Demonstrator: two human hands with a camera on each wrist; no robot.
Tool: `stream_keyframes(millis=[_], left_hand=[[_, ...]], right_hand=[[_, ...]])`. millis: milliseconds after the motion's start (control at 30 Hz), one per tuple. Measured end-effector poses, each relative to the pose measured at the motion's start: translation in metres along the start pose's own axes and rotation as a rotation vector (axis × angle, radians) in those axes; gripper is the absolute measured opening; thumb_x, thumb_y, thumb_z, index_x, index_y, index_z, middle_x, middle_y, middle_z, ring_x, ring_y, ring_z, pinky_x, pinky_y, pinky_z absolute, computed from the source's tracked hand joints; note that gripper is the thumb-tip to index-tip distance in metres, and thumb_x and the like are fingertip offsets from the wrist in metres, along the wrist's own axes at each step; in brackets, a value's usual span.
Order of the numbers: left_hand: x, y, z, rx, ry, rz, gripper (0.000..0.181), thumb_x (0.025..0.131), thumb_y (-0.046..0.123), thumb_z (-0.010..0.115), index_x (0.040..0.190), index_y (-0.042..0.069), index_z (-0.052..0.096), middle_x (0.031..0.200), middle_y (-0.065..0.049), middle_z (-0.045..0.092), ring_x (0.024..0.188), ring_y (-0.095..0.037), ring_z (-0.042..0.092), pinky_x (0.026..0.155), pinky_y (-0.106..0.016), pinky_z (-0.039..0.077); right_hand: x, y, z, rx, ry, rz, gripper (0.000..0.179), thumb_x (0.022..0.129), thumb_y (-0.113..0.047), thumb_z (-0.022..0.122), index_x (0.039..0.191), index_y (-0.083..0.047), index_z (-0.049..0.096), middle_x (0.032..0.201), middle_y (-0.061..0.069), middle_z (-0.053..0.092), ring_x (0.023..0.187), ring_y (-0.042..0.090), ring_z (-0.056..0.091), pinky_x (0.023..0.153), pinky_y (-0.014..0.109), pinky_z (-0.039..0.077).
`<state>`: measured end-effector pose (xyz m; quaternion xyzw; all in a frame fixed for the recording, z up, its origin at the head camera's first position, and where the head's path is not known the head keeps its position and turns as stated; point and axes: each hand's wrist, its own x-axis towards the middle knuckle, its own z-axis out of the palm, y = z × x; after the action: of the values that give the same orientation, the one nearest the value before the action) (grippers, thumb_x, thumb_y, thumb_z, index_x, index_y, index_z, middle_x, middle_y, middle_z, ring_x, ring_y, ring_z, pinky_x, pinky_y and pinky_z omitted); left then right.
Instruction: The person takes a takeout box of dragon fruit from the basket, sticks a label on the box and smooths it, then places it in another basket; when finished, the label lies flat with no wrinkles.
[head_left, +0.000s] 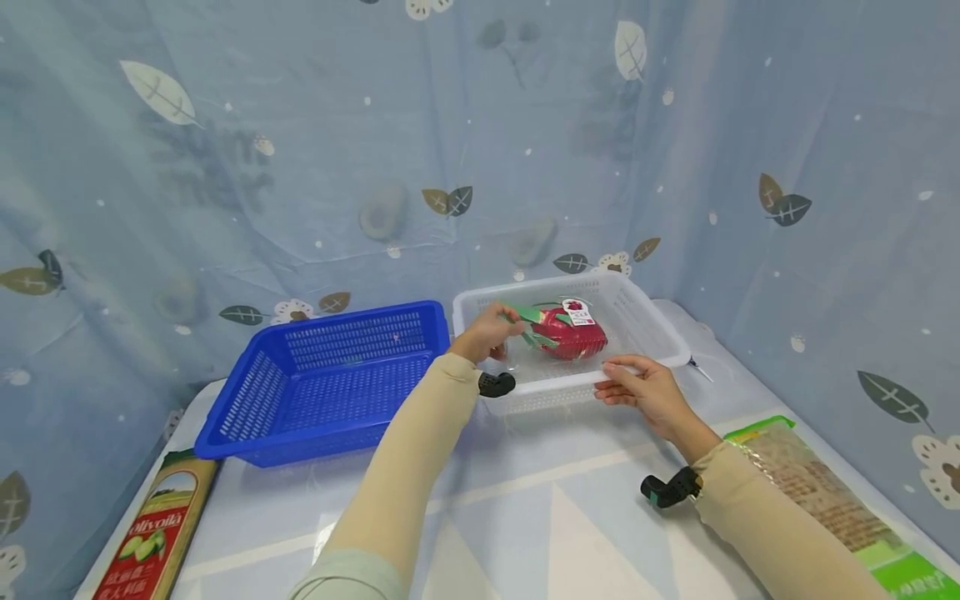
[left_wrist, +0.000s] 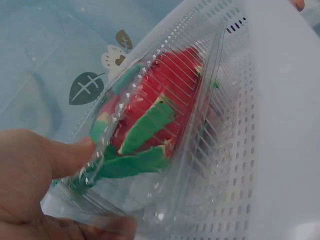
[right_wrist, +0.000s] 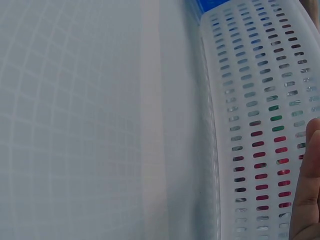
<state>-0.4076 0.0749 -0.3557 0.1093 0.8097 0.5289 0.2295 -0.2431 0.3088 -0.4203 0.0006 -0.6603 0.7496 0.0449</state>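
A red dragon fruit with green leaf tips [head_left: 572,337] lies in a clear plastic clamshell box [left_wrist: 170,195] that bears a white label [head_left: 577,312]. My left hand [head_left: 487,332] grips one end of this box, thumb on top and fingers beneath in the left wrist view. The box is at the white perforated basket [head_left: 652,329], tilted in the left wrist view. At the basket's near rim my right hand [head_left: 648,393] holds the edge, with fingers against the outer wall. Only part of that hand [right_wrist: 306,185] shows in the right wrist view.
A blue perforated basket [head_left: 330,446] stands left of the white one. A red and gold olivoilà packet [head_left: 153,533] lies at the front left, and a green-edged clear packet [head_left: 832,492] at the right. A patterned curtain [head_left: 300,167] hangs behind the table.
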Motion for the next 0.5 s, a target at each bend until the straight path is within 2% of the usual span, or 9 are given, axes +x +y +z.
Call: stream_keyframes(millis=[233, 500], left_hand=[[-0.006, 0.001, 0.004, 0.014, 0.01, -0.043, 0.019, 0.1, 0.018, 0.058, 0.115, 0.014, 0.048, 0.113, -0.006, 0.047, 0.053, -0.012, 0.027, 0.058, -0.03, 0.044], [-0.012, 0.0, 0.006, 0.017, 0.012, -0.051, 0.021, 0.1, 0.017, 0.057, 0.118, 0.013, 0.048, 0.108, -0.006, 0.042, 0.079, -0.019, 0.035, 0.064, -0.034, 0.044]], right_hand=[[-0.001, 0.001, 0.002, -0.01, 0.007, 0.003, 0.013, 0.097, -0.021, 0.063, 0.106, -0.013, 0.067, 0.081, -0.001, 0.077, 0.073, 0.013, 0.075, 0.068, 0.027, 0.061], [-0.003, -0.001, 0.003, -0.005, 0.018, 0.013, 0.023, 0.096, -0.023, 0.064, 0.112, -0.006, 0.064, 0.082, 0.0, 0.077, 0.073, 0.013, 0.075, 0.069, 0.027, 0.061]])
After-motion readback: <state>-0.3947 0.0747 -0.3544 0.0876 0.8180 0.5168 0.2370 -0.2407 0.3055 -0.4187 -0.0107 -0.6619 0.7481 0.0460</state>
